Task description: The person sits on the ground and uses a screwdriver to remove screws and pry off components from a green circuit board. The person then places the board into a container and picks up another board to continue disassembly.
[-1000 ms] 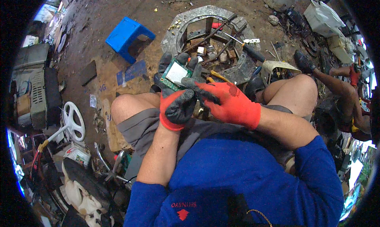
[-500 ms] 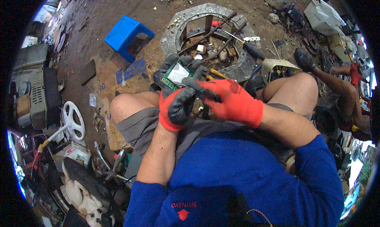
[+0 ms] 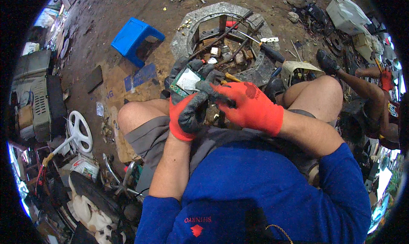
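My left hand, in a red glove with dark grey palm and fingers, holds a small green circuit board. A pale silvery-white rectangle covers much of the board's face. My right hand, gloved the same way, has its fingers closed together at the board's right edge. Its fingertips meet those of the left hand there, and the fingers partly cover that edge. Both hands are above my lap, between my knees. A yellow-orange handle-like piece shows just beyond the right hand.
Ahead stands a grey octagonal ring with metal rods and scraps inside; a dark-handled screwdriver lies across its rim. A blue stool is at the left. Left, a dog lies near a white steering wheel. Another person's gloved hand is far right.
My hands stay together at the board, with only slight shifts of the fingers. The view has moved a little. At far right, the other person's hand has shifted slightly.
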`<state>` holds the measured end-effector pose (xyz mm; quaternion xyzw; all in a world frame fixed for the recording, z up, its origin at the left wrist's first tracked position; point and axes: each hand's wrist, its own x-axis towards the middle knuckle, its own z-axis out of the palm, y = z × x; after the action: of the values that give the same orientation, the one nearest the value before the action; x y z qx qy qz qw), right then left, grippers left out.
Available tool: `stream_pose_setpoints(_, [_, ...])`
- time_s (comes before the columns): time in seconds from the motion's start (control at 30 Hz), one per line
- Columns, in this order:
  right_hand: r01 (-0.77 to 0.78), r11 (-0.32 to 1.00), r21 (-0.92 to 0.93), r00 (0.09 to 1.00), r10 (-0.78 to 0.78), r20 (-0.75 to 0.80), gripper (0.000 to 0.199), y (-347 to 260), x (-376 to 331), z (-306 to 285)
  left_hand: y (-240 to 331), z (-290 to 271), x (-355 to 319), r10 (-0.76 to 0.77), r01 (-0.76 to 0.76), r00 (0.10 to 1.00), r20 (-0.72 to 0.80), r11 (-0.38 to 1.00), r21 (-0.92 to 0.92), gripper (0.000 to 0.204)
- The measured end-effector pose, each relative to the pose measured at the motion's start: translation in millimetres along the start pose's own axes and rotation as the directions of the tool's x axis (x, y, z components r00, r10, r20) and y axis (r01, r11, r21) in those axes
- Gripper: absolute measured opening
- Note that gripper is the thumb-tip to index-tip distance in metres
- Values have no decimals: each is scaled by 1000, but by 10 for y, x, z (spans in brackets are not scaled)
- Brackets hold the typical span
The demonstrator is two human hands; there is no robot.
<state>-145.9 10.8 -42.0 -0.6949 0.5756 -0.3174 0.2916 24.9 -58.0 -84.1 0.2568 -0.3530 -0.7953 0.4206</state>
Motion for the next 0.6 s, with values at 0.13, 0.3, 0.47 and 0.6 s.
stream_pose_setpoints(0.13, [-4, 999, -38, 1000, 5, 24, 49, -46, -4, -25, 1, -6, 36, 1, 9, 996, 87, 994, -111, 52])
stream_pose_setpoints(0.3, [52, 994, -93, 997, -57, -55, 48, 17, -27, -2, 154, 6, -15, -101, 34, 984, 148, 915, 403, 58])
stream_pose_setpoints(0.47, [60, 995, -86, 997, -64, -44, 47, 35, 6, -8, 62, 83, 13, -106, 107, 994, -12, 993, 52, 59])
stream_pose_setpoints(0.6, [51, 971, -234, 999, -53, -2, 49, -106, -5, -88, 32, 67, 7, -32, 32, 999, -13, 999, 1, 63])
